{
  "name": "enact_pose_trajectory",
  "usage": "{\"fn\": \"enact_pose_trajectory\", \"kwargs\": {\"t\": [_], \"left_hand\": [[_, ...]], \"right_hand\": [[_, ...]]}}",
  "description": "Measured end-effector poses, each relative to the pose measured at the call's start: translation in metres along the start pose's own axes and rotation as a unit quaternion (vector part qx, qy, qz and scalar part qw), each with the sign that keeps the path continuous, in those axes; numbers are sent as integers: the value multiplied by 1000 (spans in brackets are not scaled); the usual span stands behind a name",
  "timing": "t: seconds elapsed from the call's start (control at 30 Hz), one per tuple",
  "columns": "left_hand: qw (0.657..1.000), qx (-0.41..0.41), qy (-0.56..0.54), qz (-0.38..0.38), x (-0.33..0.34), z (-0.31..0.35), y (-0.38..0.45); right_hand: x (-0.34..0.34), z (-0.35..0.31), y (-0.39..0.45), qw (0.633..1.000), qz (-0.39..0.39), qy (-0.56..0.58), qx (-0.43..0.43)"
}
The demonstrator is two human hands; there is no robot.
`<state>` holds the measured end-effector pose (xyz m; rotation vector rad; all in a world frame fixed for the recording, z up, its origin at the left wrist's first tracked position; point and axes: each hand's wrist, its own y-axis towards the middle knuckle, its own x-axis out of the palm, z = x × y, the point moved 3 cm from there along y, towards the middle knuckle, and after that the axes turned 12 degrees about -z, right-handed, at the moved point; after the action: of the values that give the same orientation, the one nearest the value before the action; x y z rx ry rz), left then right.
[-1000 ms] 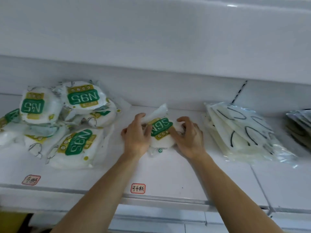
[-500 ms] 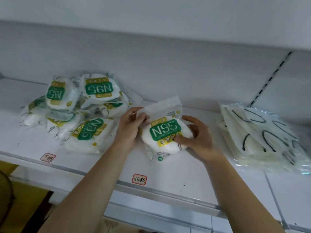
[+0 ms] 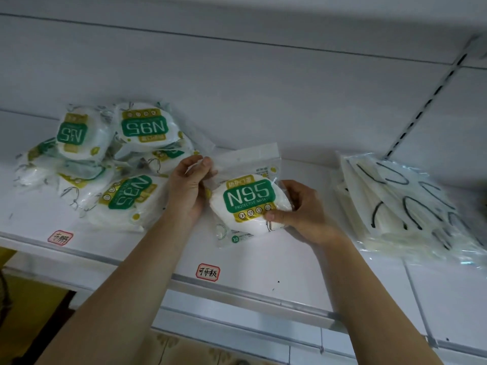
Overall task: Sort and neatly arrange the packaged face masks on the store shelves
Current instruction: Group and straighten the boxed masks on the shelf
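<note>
1. N95 mask pack: a clear bag with a green "N95" label that reads upright to the camera, held just above the white shelf, between the loose pile on the left and the flat stack on the right.
2. Left hand: thumb and fingers pinch the upper-left corner of the pack's clear flap; the fingers lie curled together.
3. Right hand: grips the pack's right side, with the thumb pressed on the lower edge of the label and the fingers curled round behind the bag.
4. Pile of N95 packs: several identical bags heaped at the left of the shelf, their labels turned upside down or sideways; it lies just beside the left hand.
5. Stack of flat mask packs: clear bags of pale masks with dark ear loops, fanned out at the right, apart from the right hand.
6. Shelf labels: a red-bordered tag sits at the front edge below the held pack; a second tag sits below the pile.
</note>
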<state>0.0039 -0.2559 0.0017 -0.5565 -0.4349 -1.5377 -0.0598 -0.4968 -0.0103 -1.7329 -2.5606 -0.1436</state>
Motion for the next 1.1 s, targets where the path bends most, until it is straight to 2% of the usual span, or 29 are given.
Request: {"fn": "enact_pose_trajectory", "kwargs": {"t": [0.2,0.3,0.4,0.5,0.73,0.8,0.9,0.97,1.1], "left_hand": [[1000,-16,10,-2,4,2,-4],[997,-26,69,-31,10,1,-6],[981,-25,174,-77,15,-2,-9],[978,-23,191,-84,14,-3,-8],[965,-11,239,-104,16,-3,-13],[947,-4,286,-146,24,-4,-20],[880,15,424,-216,34,-10,-27],[875,-22,414,-251,35,-13,-27],[868,-54,399,-290,28,-11,-22]], "right_hand": [[-4,-4,-3,997,2,-61,55],[7,-16,0,999,1,48,19],[10,-22,5,990,92,110,12],[9,-15,7,976,150,156,10],[6,-15,3,960,253,122,-16],[-1,-13,-1,945,291,143,-35],[-12,-9,-6,924,300,227,-63],[-14,-8,-7,912,297,273,-79],[-22,-5,-9,900,316,294,-58]]}}
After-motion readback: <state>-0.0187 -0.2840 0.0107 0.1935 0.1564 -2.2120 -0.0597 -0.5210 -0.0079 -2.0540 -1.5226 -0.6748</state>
